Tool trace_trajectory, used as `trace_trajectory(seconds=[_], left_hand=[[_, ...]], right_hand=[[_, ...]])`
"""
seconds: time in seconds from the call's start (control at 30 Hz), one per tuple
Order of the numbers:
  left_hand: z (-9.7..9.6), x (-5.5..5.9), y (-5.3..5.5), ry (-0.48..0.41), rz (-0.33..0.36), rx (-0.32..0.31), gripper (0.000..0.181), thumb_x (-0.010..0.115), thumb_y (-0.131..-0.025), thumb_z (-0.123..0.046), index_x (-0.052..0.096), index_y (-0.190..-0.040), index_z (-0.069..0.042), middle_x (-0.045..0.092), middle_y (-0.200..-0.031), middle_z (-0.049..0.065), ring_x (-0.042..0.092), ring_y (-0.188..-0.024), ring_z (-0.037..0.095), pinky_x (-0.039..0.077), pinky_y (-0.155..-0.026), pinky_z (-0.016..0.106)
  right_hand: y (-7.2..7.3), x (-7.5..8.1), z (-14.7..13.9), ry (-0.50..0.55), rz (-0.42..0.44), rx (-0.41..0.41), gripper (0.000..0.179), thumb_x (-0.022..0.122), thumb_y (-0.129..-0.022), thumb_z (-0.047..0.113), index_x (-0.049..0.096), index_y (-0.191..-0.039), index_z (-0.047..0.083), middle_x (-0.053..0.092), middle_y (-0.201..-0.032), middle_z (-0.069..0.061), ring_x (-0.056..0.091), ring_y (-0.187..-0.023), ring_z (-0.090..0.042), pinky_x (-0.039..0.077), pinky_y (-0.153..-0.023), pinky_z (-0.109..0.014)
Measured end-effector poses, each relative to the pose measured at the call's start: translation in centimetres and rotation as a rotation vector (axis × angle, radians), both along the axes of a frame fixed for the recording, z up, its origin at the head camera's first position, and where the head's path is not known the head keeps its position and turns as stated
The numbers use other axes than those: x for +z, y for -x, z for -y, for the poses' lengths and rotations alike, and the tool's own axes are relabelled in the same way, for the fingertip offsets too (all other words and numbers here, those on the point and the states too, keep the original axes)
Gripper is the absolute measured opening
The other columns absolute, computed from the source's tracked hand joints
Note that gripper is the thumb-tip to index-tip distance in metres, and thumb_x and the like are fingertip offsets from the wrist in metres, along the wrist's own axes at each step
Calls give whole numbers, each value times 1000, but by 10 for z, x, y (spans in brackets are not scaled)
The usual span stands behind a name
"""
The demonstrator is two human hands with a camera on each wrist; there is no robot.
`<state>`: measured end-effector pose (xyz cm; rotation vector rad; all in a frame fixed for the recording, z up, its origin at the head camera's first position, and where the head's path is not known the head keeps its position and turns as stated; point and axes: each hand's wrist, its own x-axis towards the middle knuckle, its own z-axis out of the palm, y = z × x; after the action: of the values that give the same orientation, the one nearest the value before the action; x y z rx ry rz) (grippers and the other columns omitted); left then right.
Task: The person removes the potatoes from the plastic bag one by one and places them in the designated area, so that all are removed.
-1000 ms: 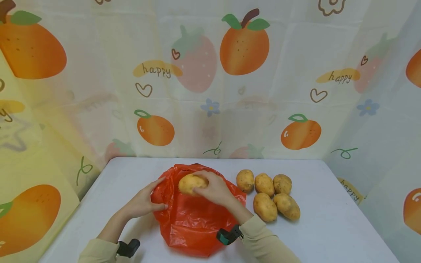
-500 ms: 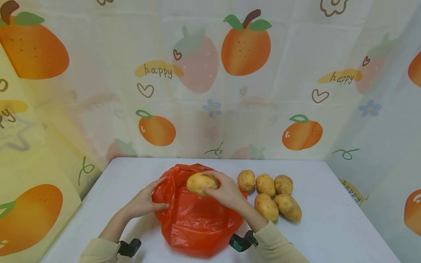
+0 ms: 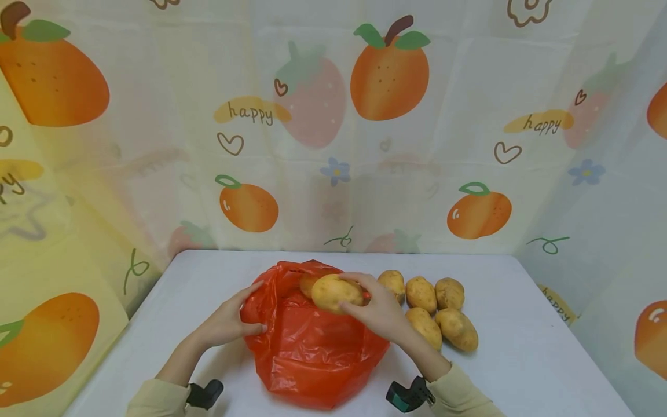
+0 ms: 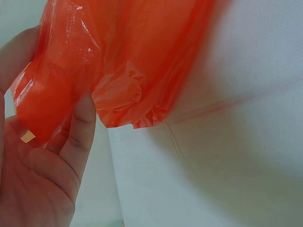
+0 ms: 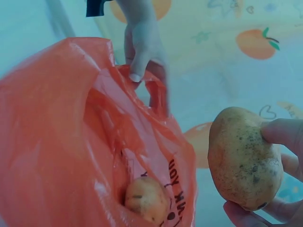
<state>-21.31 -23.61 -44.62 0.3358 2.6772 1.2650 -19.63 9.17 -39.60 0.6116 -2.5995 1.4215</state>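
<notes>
A red plastic bag (image 3: 318, 347) stands on the white table, its mouth spread apart. On its left side my left hand (image 3: 226, 321) grips the bag's edge between thumb and fingers; in the left wrist view the thin film runs through the left hand (image 4: 52, 165). My right hand (image 3: 377, 307) pinches a yellow-brown potato (image 3: 336, 293) above the bag's mouth. Dark specks mark this potato (image 5: 244, 158) in the right wrist view. A second potato (image 5: 147, 201) lies inside the bag, partly covered by the film. The bag's bottom contents are hidden.
Several potatoes (image 3: 455, 328) lie grouped on the table (image 3: 521, 347) to the right of the bag, partly behind my right hand. A fruit-printed curtain (image 3: 333, 133) hangs behind the table and along its sides.
My right hand has moved to the right with its potato, across the bag's mouth. Another potato in the bag has come into sight behind it. My left hand stays on the bag.
</notes>
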Motion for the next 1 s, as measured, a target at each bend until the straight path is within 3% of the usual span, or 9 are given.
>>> trace_trajectory(seconds=[0.13,0.47,0.73,0.87,1.0], left_hand=[[0,0,0,2,-3,2,92,81,-68,-32,30,-143,-22,40,-138,14,48,-117,33,52,-85,43],[-1,0,-1,-8,11,6,91,81,-68,-31,30,-143,-22,39,-139,13,48,-118,33,52,-85,42],[-2,2,-1,10,17,12,92,80,-68,-30,29,-144,-21,39,-140,14,47,-118,34,52,-84,42],[-2,2,0,8,18,15,92,81,-67,-30,30,-143,-22,39,-139,13,48,-117,32,53,-84,42],[-2,2,1,7,9,10,92,81,-67,-31,30,-143,-22,40,-139,13,49,-116,32,53,-84,42]], right_hand=[[-4,-4,-9,18,-37,-13,46,74,-77,28,57,-120,32,56,-122,11,52,-108,-11,49,-84,-34],[-19,-5,-32,78,9,-31,48,74,-77,33,55,-121,33,55,-122,11,54,-102,-12,50,-80,-26],[-28,-4,-51,98,6,-54,49,74,-78,27,55,-122,29,55,-123,5,56,-97,-15,52,-76,-24],[-32,-8,-61,92,-23,-81,48,74,-78,26,56,-122,28,56,-121,5,55,-98,-15,53,-72,-25],[-36,-14,-71,123,2,-91,48,74,-78,27,56,-122,28,55,-122,6,54,-104,-14,53,-76,-24]])
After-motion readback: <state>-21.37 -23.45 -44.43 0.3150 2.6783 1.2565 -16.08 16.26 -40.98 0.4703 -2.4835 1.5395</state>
